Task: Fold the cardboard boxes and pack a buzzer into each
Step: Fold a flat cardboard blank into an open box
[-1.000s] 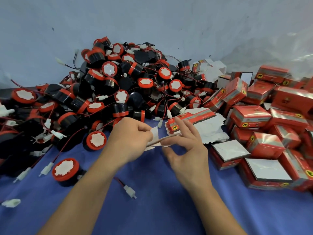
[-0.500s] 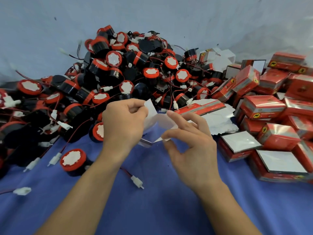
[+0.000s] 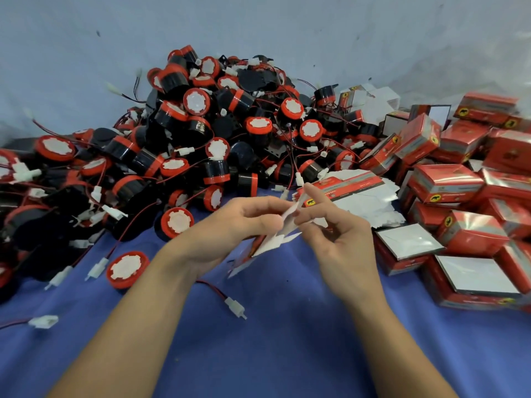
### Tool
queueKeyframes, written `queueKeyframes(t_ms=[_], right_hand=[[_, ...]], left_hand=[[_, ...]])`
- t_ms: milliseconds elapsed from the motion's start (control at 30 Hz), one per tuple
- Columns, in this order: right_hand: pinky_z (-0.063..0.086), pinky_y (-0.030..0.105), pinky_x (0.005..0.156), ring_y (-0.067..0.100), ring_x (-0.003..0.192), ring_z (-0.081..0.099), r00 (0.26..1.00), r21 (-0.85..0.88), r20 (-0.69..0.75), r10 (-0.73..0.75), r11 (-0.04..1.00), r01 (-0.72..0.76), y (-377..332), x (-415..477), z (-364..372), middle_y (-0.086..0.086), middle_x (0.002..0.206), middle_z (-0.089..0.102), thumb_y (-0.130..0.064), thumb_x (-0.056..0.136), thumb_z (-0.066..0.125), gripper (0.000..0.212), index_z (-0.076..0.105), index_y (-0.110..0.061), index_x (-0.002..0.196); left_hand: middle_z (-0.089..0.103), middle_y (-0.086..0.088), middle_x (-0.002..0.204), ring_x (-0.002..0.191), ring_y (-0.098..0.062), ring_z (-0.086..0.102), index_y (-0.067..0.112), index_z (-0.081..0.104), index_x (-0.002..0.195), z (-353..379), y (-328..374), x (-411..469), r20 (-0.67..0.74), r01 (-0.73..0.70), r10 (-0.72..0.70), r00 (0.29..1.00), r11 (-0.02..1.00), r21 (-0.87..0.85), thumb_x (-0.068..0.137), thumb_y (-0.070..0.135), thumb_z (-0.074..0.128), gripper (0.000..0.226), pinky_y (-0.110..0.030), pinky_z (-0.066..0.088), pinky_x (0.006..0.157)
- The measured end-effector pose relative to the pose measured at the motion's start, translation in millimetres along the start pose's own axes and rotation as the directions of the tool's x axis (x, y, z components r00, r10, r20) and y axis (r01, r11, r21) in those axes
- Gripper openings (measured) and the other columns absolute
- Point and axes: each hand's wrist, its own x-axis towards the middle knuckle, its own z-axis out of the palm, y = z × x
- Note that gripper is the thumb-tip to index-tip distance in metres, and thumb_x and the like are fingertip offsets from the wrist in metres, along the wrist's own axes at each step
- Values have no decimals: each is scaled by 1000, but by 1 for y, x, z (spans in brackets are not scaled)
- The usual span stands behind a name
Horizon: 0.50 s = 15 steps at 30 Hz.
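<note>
Pinching a flat cardboard box (image 3: 277, 239) at centre between curled fingertips of left hand (image 3: 230, 225) and right hand (image 3: 342, 248), not yet squared. Seemingly done with many red boxes (image 3: 448, 182) at 3 o'clock; far from through the buzzers (image 3: 201, 139) heaped at 11.

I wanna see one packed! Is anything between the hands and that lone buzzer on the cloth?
Nothing visible. The lone buzzer lies near the left hand, but that hand and the right hand grip the unfolded cardboard box.
</note>
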Motion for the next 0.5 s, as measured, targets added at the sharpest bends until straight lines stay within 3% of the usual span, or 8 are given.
queueKeyframes(t_ms=[100,200,300,367,433,500], right_hand=[[39,26,113,-4,144,39,1000,-72,-2,5,997,-5,6,0,-1,-11,149,55,8,88,56,39,74,-26,80],[33,13,111,-12,144,32,1000,-154,-7,26,988,-27,6,-1,-1,-21,150,49,5,80,54,40,73,-31,80],[42,9,100,-20,138,33,986,-114,61,155,983,-148,3,-1,-2,-27,151,45,-11,66,52,45,78,-39,90],[45,15,101,-19,136,38,956,26,141,257,964,-263,3,0,-3,-26,149,50,-16,71,60,40,79,-34,100],[42,31,113,-8,134,47,933,191,239,269,929,-317,4,2,-2,-22,138,61,-18,80,64,30,75,-30,106],[45,39,109,7,121,58,927,302,308,215,902,-310,3,2,1,-9,122,68,-16,90,62,22,69,-24,109]], left_hand=[[69,-9,131,121,-18,66,26,74,97,8,-3,6,-123,-45,39,992,998,-49,94,24,66,9,-29,51,105],[76,-1,117,104,-14,69,29,76,82,10,-5,13,-337,-99,37,941,980,-170,101,13,62,29,-27,57,87],[76,2,104,96,-13,69,21,73,104,12,-7,15,-492,-156,16,870,957,-245,103,13,58,17,-27,57,81],[77,0,104,97,-16,70,16,69,112,14,-9,17,-521,-184,9,854,941,-284,102,14,58,15,-29,59,83],[78,-2,111,104,-20,72,16,68,115,19,-9,19,-524,-230,40,851,925,-303,96,21,62,20,-32,61,89],[77,-1,115,111,-24,71,15,67,113,26,-8,20,-533,-275,86,842,917,-287,89,25,64,26,-37,59,94]])
